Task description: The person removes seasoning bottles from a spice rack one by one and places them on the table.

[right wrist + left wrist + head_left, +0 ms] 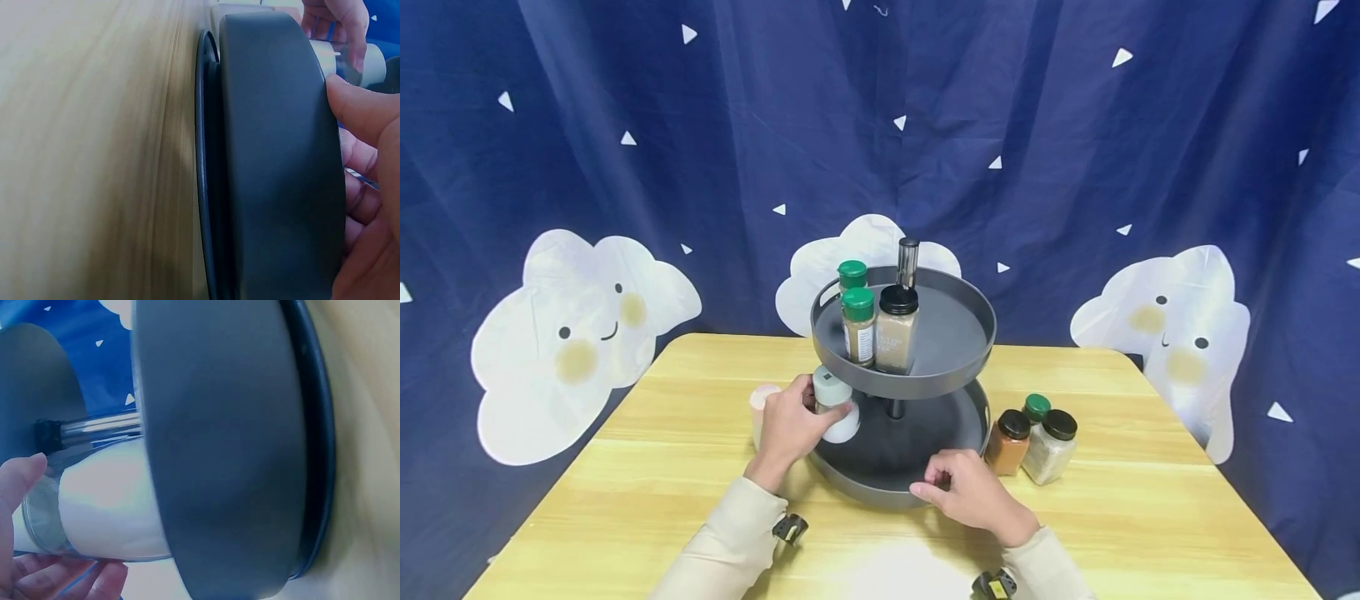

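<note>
My left hand point(795, 423) grips a clear jar point(112, 500) of white contents with a pale grey-green lid point(830, 383), thumb on one side and fingers on the other. The jar is upright at the left of the lower tray of a dark grey two-tier rack point(895, 475), its base partly hidden by the rim in the left wrist view. At the front right, my right hand point(967, 490) holds the lower tray's rim point(281, 156), its thumb at the edge and fingers curled behind. Two green-capped jars, one in front point(859, 329), and a black-capped jar point(897, 333) stand on the upper tray.
A pale pink-lidded container point(758, 412) stands on the wooden table point(625, 483) left of the rack. To the right are an orange-brown spice jar point(1009, 446), a black-lidded jar point(1051, 450) and a green-lidded jar point(1037, 407). A metal post point(907, 262) rises above the upper tray.
</note>
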{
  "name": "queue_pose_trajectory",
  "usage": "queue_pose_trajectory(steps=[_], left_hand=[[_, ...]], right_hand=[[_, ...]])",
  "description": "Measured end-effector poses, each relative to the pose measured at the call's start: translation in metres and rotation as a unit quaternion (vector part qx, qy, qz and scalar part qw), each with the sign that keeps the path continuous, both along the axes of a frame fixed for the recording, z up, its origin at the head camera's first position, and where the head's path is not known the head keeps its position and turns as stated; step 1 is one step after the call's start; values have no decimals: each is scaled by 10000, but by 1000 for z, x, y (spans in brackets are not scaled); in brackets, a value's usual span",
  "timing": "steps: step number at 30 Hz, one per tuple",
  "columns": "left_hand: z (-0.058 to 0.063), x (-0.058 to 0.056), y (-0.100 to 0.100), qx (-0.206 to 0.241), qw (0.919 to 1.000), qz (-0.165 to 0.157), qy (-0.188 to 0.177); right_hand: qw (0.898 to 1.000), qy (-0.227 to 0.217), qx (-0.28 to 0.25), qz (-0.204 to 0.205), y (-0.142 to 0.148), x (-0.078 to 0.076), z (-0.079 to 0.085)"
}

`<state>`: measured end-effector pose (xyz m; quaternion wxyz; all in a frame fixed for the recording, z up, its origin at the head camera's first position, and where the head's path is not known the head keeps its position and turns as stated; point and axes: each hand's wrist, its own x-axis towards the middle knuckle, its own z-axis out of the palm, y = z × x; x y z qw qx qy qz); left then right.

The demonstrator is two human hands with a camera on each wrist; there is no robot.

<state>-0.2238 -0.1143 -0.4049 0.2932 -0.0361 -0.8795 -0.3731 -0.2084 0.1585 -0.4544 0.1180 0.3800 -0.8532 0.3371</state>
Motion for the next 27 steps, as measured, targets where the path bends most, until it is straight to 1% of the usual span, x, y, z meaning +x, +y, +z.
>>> queue_pose_trajectory(steps=[5,9,14,18,27], left_hand=[[5,2,-4,-63,9999,77,-51],[6,4,-7,-61,9998,118,-119],[7,6,-10,198,9997,-9,-175],[9,8,-12,300,9995,-73,-83],[11,15,-22,103,9999,77,19]], right_hand=[[10000,-51,15,22,0,-1,-1],[10000,-74,8,18,0,-1,-1],[10000,-72,53,-16,0,0,0],[10000,-40,22,1,1,0,1],[10000,-29,21,33,0,1,2]])
